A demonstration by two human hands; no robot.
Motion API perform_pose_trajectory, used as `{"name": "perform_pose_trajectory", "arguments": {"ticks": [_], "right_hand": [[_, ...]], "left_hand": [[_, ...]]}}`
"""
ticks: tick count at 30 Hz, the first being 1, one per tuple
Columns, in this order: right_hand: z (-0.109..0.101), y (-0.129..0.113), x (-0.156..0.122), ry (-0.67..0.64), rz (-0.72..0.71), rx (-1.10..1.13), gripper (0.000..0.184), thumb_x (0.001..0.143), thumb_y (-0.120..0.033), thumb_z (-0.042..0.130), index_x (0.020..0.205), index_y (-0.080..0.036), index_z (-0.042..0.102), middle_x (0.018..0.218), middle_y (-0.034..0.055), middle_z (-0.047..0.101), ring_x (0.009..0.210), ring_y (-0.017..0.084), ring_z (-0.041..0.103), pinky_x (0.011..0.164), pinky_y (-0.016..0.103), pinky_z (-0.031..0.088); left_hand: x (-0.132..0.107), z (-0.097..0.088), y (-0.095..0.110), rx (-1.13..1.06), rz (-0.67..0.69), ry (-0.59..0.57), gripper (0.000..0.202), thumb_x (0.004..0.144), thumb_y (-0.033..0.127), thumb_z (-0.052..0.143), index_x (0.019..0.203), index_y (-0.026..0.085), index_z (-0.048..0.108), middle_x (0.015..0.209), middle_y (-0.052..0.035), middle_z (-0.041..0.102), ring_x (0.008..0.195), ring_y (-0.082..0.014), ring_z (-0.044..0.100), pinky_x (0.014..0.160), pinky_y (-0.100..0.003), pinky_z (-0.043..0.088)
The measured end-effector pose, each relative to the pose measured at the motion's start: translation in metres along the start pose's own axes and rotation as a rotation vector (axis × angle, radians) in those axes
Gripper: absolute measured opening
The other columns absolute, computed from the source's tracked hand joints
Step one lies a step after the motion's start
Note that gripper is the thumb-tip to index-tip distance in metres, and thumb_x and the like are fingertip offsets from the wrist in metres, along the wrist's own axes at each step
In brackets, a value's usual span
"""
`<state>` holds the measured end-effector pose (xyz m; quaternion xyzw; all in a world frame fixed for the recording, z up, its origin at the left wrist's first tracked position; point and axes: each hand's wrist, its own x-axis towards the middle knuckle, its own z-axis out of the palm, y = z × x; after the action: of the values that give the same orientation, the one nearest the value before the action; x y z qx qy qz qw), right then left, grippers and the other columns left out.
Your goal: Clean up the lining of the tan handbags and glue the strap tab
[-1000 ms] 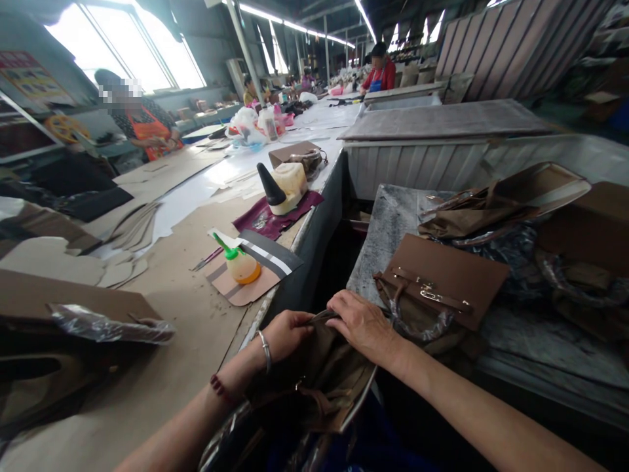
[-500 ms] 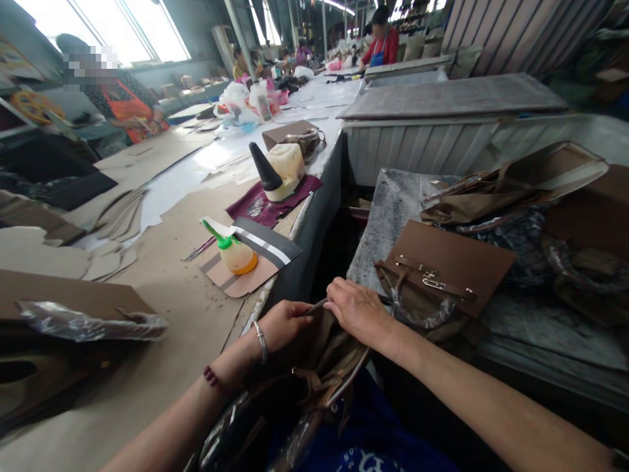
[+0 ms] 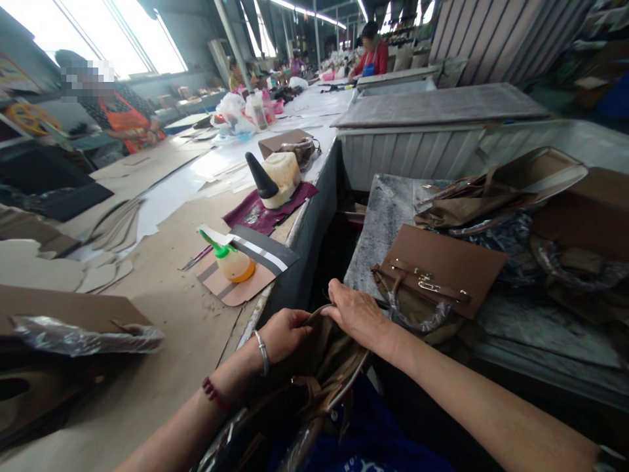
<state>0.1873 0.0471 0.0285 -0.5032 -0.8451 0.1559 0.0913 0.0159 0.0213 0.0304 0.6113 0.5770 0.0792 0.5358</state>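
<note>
A brown handbag (image 3: 339, 357) lies open in my lap, its plastic-wrapped handles toward me. My left hand (image 3: 285, 335) pinches the bag's far rim between thumb and fingers. Close beside it, my right hand (image 3: 356, 313) grips the same rim, fingers curled over the edge. A short stretch of the edge shows between the two hands. The lower part of the bag is dark and partly hidden by my arms. Just right of my right hand lies another brown handbag (image 3: 449, 262) with metal clasps and a wrapped handle.
On the table (image 3: 171, 262) left stand a green-spouted bottle (image 3: 234, 265) and a black-nozzled container (image 3: 280, 180) on purple cloth (image 3: 265, 206). More handbags (image 3: 506, 183) are piled right, before a grey bin (image 3: 407, 154). Co-workers in an orange apron (image 3: 125, 121) and red top (image 3: 376, 59) stand farther off.
The view has shifted slightly. My right hand's fingers have loosened and shifted a little along the rim, and more of the edge shows between my hands. Both hands still hold the bag.
</note>
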Motion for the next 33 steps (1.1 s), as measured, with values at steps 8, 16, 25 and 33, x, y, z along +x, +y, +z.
{"name": "perform_pose_trajectory", "arguments": {"ticks": [8,16,25,33], "right_hand": [[-0.003,0.001,0.001,-0.093,-0.065,0.043,0.014,0.082,-0.031,0.049,0.081,-0.02,0.057,0.081,0.0052,0.064,0.079,0.019,0.059,0.064,0.026,0.039],[0.0,0.047,-0.023,-0.219,0.088,0.372,0.033,0.07,-0.03,0.061,0.101,-0.021,0.054,0.09,0.0036,0.063,0.083,0.018,0.057,0.07,0.024,0.039],[-0.006,0.047,-0.032,-0.304,0.01,0.383,0.016,0.083,-0.028,0.045,0.083,-0.019,0.058,0.08,0.0024,0.064,0.077,0.016,0.058,0.067,0.023,0.04],[0.012,0.054,-0.04,-0.042,0.028,0.224,0.037,0.08,-0.016,0.051,0.116,-0.019,0.045,0.111,0.0066,0.058,0.1,0.019,0.054,0.086,0.031,0.043]], "left_hand": [[0.018,-0.002,0.018,0.372,0.105,0.051,0.03,0.072,0.032,0.047,0.089,0.016,0.066,0.067,0.0003,0.061,0.065,-0.0151,0.051,0.058,-0.021,0.036],[0.022,0.003,0.016,0.272,0.144,0.017,0.031,0.077,0.033,0.042,0.084,0.014,0.066,0.069,-0.0018,0.063,0.064,-0.0156,0.053,0.057,-0.021,0.039],[0.034,0.007,-0.006,-0.157,0.244,0.024,0.033,0.075,0.026,0.044,0.101,0.014,0.062,0.091,-0.0029,0.066,0.087,-0.0186,0.057,0.079,-0.026,0.043],[0.044,0.013,0.0,-0.002,0.203,0.059,0.031,0.073,0.021,0.042,0.092,0.016,0.066,0.085,-0.0014,0.067,0.084,-0.0185,0.058,0.074,-0.025,0.044]]}}
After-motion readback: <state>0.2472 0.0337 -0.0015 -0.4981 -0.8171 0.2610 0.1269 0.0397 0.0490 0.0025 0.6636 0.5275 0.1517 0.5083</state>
